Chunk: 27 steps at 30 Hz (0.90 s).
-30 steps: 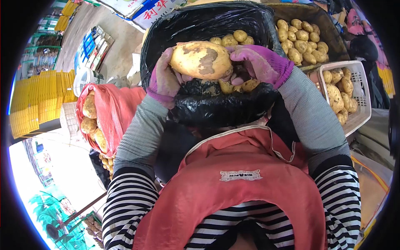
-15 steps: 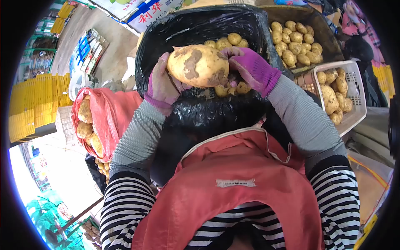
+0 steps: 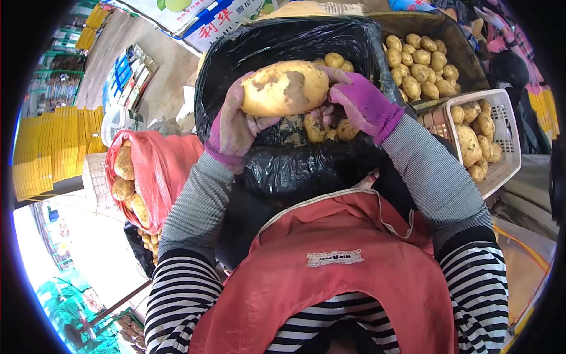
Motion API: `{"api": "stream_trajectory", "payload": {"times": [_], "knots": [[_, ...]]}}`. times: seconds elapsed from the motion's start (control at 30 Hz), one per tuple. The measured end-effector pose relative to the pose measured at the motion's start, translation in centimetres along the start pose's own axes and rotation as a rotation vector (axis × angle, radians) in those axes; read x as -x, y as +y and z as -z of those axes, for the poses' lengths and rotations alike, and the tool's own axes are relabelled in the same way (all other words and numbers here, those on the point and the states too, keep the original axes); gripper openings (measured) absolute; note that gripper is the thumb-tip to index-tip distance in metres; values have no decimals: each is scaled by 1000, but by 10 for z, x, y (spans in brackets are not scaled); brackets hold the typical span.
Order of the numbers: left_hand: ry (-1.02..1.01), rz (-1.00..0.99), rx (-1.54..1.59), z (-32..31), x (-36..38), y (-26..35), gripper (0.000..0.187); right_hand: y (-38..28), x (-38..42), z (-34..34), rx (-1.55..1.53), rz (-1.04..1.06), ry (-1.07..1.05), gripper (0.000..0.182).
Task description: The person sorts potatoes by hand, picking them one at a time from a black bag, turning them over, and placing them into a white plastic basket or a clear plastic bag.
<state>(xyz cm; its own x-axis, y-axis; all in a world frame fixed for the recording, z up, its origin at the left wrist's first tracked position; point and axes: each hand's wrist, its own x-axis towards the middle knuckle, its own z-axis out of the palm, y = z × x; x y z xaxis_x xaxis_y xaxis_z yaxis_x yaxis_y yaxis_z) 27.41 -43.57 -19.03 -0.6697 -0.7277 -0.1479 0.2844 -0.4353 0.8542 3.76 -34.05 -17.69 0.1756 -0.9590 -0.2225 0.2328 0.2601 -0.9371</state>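
Note:
A large yellow potato [image 3: 285, 88] with brown soil patches is held over a black plastic-lined bin [image 3: 295, 165]. My left hand [image 3: 233, 127], in a purple glove, cups its left end from below. My right hand [image 3: 361, 103], also purple-gloved, rests against its right end with the fingers curled over small potatoes [image 3: 324, 127] lying in the bin. More small potatoes show behind the big one at the bin's far side.
A red mesh sack [image 3: 156, 165] of potatoes stands at the left. A white plastic basket [image 3: 507, 159] of potatoes sits at the right, and a dark tub [image 3: 466, 53] of small potatoes behind it. Yellow stacked crates [image 3: 47, 147] line the far left. My red apron fills the foreground.
The big potato has been turned in my hands, so its soil patches face differently, and it sits slightly higher. Both hands stay on it.

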Motion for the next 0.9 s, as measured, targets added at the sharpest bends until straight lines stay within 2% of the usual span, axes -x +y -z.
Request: {"api": "stream_trajectory", "payload": {"times": [0.13, 0.23, 0.33, 0.43, 0.53, 0.63, 0.73, 0.77, 0.87, 0.9], "knots": [[-80, 17, 160, 9, -5, -1, 53, -5, 4, 1, 73, 75, -44, 49], [-2, 8, 64, 12, -6, -2, 54, -1, -4, -4, -268, -71, -1, 47], [55, -42, 21, 5, -1, -8, 57, -2, 3, -16, -79, -5, 110, 45], [36, -40, 58, 3, -1, -7, 55, -5, 1, -10, 17, -4, 52, 46], [18, -25, 62, -3, 1, -5, 58, 5, -3, -11, 80, 76, 112, 49], [-12, -42, 68, 4, -4, -1, 62, 4, -1, -10, -11, 129, 69, 51], [21, -62, 17, 3, -4, 5, 64, -12, 4, 2, -178, -85, 10, 50], [-19, -72, 30, 6, -4, 4, 61, 0, -3, 21, -150, -56, -175, 49], [-27, 49, -61, 6, -3, 7, 57, -4, -2, 14, 289, -29, -147, 49], [37, 78, -94, 6, -2, 6, 55, -1, -3, 10, 337, -5, -112, 49]]}}
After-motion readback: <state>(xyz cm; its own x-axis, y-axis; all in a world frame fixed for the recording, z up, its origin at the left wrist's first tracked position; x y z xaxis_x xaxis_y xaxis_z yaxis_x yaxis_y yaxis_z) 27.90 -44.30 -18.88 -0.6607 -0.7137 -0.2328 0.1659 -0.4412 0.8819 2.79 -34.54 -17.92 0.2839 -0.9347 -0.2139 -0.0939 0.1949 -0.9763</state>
